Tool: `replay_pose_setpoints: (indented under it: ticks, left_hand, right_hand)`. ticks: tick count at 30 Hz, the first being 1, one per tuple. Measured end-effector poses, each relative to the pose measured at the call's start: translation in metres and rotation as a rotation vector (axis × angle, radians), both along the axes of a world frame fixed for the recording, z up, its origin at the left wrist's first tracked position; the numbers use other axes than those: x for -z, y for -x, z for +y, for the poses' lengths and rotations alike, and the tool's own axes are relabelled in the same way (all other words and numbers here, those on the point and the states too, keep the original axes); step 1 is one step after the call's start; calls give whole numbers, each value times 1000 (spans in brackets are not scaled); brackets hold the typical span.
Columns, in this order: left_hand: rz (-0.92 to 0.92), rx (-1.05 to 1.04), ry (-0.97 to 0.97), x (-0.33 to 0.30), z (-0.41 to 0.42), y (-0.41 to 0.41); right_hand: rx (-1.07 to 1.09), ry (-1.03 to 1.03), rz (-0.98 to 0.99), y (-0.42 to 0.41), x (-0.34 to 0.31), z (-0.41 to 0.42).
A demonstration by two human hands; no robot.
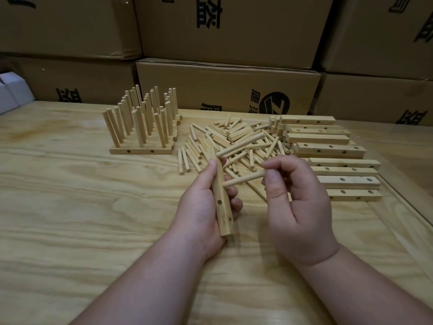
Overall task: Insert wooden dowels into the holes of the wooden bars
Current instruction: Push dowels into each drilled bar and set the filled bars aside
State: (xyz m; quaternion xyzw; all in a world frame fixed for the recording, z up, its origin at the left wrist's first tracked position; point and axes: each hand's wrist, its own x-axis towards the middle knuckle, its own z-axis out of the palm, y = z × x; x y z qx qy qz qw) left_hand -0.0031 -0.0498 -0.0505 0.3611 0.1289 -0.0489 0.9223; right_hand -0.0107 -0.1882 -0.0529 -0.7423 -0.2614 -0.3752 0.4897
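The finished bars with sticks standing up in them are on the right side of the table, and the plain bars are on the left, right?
Not quite. The head view shows the finished bars with dowels standing up on the left of the table, and the plain bars on the right.

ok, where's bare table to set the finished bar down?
Bare table lies left of the left hand, in front of the finished bars. Also along the near edge under both forearms. Crowded: loose dowels beyond the hands, and the empty bars past the right hand.
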Motion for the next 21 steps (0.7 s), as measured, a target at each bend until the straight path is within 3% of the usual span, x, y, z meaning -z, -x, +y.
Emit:
replay_pose_setpoints:
  ticks: [7, 15, 21]
  left_hand:
    - [-11, 17, -1, 0, 1, 1]
    - [17, 21, 23, -1, -1, 1]
    - [-27, 30, -79, 0, -4, 2]
  right_hand:
    - [34, -50, 113, -2, 3, 0]
    - [-12, 18, 10, -2, -2, 0]
    - [79, -100, 17, -8, 3, -2]
